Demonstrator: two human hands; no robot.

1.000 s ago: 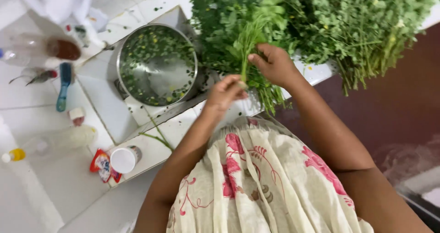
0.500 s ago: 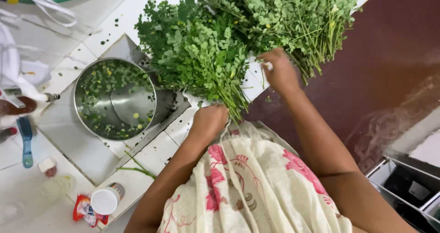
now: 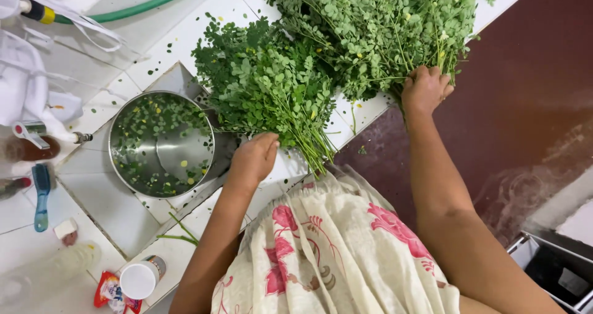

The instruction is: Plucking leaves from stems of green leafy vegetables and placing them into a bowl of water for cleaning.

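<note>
White tiles cover the tabletop (image 3: 117, 227), which meets a dark maroon floor on the right. Nearest, the left hand (image 3: 253, 159) rests knuckles-up at the stem ends of the smaller leafy bunch (image 3: 265, 92) — its fingers (image 3: 270, 146) curl down together onto the stalks, though I cannot tell whether they actually pinch one. Just left of it sits the steel bowl (image 3: 162, 144), its bottom only thinly scattered with plucked green leaflets and a few yellow bits, so by my judgement the stripping has barely begun. Farther off, the right hand (image 3: 425, 90) closes around the stems of the larger bunch (image 3: 377, 24), fingers pressed together in a fist. Both bunches look full — most of the leaves remain on their stalks. A green hose (image 3: 148, 4) runs along the far edge.
</note>
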